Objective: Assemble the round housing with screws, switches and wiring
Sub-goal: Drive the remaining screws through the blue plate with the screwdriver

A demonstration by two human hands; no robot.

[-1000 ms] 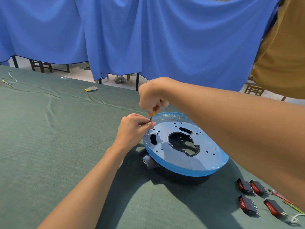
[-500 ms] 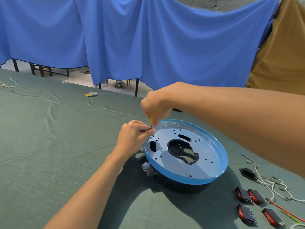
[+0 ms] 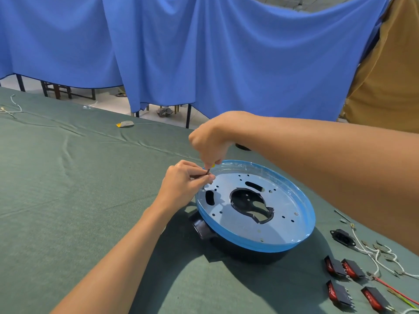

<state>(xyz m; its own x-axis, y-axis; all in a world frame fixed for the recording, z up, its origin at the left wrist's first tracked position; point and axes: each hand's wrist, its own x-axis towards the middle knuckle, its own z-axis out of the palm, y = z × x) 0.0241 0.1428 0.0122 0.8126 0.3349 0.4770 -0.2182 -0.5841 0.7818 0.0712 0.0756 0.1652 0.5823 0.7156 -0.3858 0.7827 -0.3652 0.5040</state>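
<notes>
The round housing lies on the green cloth, a perforated metal plate with a blue film rim over a black base. At its left rim my right hand grips a small screwdriver with a yellow handle, held upright from above. My left hand pinches the screwdriver's shaft just above the plate near a screw hole; the screw itself is hidden by my fingers. Several red rocker switches lie at the lower right beside white, red and green wires.
A black power socket lies right of the housing. A small yellow-and-grey scrap and a white wire lie far left on the cloth. Blue curtains hang behind the table. A person in a brown shirt stands at the right.
My view has shifted, so more wires and the black socket show on the right. Both hands stay at the housing's left rim with the screwdriver, my right wrist slightly turned.
</notes>
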